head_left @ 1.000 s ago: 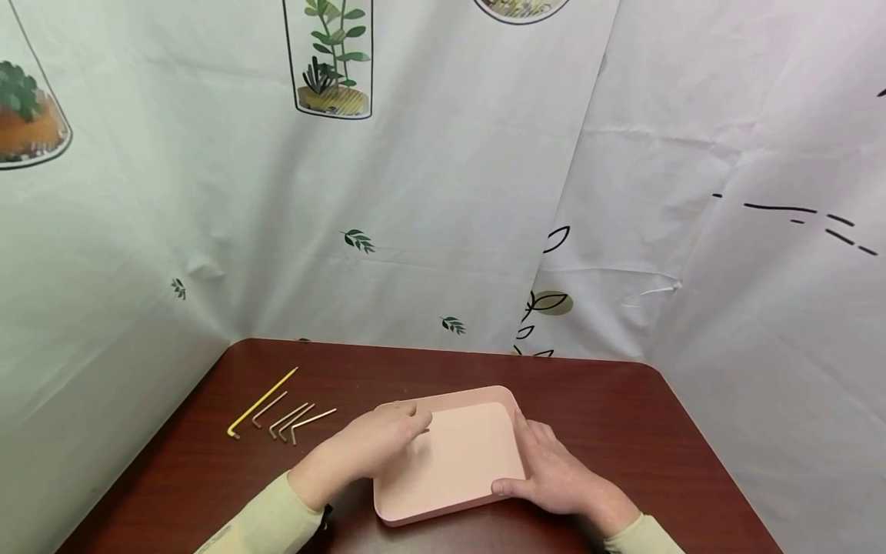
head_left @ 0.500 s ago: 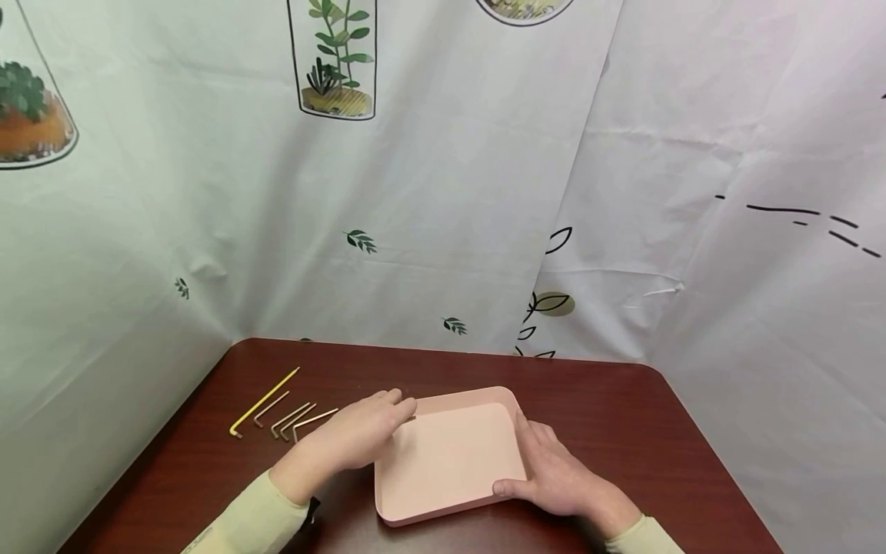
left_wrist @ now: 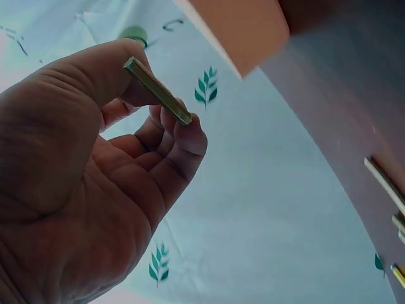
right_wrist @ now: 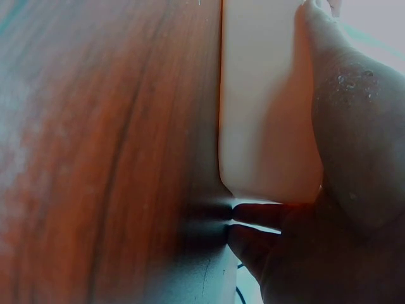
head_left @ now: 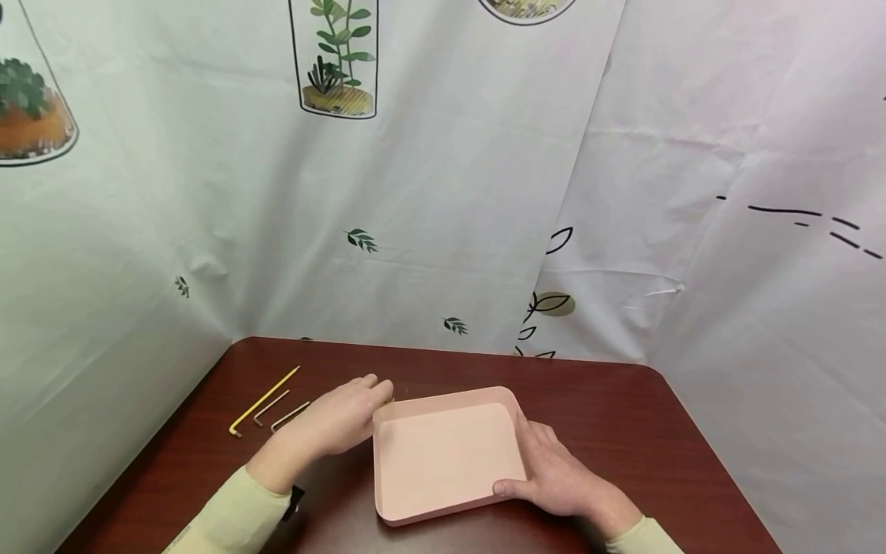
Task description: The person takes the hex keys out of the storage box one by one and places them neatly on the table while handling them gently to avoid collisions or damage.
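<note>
My left hand is just off the left edge of a shallow pink tray. Between thumb and fingertips it pinches a hex key, plain in the left wrist view; most of it is hidden from the head view. My right hand grips the tray's right side, thumb over the near rim and fingers along the outer wall. The right wrist view has the tray wall against that palm. On the table to the left lie a long yellow hex key and a shorter bare-metal hex key.
Another hex key lies partly behind my left hand and forearm, which cover others. The dark red wooden table meets a white printed curtain at its back and sides.
My left hand has moved left, from over the tray's inside to beyond its left rim, keeping the hex key and covering some keys on the table. The right hand and tray stay put.
</note>
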The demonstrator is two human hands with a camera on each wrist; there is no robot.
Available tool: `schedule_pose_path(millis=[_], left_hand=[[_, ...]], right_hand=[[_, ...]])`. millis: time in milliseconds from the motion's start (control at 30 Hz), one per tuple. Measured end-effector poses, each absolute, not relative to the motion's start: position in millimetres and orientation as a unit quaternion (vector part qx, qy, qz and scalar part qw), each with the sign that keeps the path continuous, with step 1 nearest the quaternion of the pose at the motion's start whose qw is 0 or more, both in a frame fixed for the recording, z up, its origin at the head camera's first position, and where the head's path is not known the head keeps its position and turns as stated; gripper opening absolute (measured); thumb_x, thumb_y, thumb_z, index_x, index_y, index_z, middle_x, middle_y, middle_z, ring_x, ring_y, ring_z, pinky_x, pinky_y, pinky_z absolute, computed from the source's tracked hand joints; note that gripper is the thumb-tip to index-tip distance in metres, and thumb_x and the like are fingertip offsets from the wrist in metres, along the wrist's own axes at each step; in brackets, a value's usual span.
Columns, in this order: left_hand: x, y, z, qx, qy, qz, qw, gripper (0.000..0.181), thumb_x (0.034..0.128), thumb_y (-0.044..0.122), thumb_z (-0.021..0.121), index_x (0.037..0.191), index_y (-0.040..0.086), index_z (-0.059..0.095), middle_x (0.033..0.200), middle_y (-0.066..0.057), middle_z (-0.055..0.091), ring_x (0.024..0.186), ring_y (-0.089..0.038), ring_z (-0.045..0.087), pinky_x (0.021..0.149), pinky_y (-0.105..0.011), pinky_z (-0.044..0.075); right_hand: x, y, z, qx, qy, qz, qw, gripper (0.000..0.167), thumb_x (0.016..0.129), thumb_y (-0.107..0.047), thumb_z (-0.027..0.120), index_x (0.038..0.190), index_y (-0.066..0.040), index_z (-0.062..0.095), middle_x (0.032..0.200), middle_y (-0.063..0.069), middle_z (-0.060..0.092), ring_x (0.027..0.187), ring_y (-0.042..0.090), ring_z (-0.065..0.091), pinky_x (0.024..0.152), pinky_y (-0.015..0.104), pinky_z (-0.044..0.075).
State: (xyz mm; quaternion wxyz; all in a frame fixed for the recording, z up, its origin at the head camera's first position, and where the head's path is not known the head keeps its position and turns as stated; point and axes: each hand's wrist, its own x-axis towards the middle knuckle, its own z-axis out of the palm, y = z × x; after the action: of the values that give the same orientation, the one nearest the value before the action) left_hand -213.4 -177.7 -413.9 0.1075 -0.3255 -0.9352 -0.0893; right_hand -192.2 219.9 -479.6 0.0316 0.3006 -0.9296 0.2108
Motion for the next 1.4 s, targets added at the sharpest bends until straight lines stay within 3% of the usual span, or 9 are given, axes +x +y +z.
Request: schedule_pose_path(millis=[267, 667, 1400], left_hand=[[-217, -196, -411, -0.304, -0.943, -0.1, 0.097, 0.033, 0.08, -0.012, 0.067, 0.098, 0.014, 0.055, 0.088, 0.002, 0.048, 0.073, -0.016, 0.046, 0.065, -0.033, 0.043], [-219, -211, -410, -0.281, -0.952, -0.095, 0.076, 0.035, 0.0811, -0.01, 0.068, 0.096, 0.016, 0.052, 0.087, 0.003, 0.047, 0.074, -0.015, 0.043, 0.066, -0.034, 0.042], [-226, -222, -428, -0.233, -0.969, -0.076, 0.041, 0.031, 0.0852, -0.008, 0.074, 0.103, 0.01, 0.056, 0.088, -0.005, 0.055, 0.075, -0.026, 0.059, 0.069, -0.045, 0.051]], right_hand=[[-192, 220, -481, 0.304, -0.93, 0.202, 0.036, 0.129, 0.091, -0.07, 0.081, 0.169, 0.014, 0.021, 0.156, 0.028, 0.052, 0.143, 0.047, 0.051, 0.111, 0.063, 0.048], [-194, 221, -482, 0.297, -0.932, 0.205, 0.034, 0.131, 0.09, -0.071, 0.081, 0.17, 0.013, 0.02, 0.157, 0.029, 0.051, 0.144, 0.048, 0.05, 0.113, 0.064, 0.047], [-194, 221, -480, 0.297, -0.932, 0.204, 0.029, 0.132, 0.09, -0.073, 0.08, 0.17, 0.013, 0.02, 0.158, 0.029, 0.05, 0.145, 0.047, 0.049, 0.112, 0.064, 0.047]])
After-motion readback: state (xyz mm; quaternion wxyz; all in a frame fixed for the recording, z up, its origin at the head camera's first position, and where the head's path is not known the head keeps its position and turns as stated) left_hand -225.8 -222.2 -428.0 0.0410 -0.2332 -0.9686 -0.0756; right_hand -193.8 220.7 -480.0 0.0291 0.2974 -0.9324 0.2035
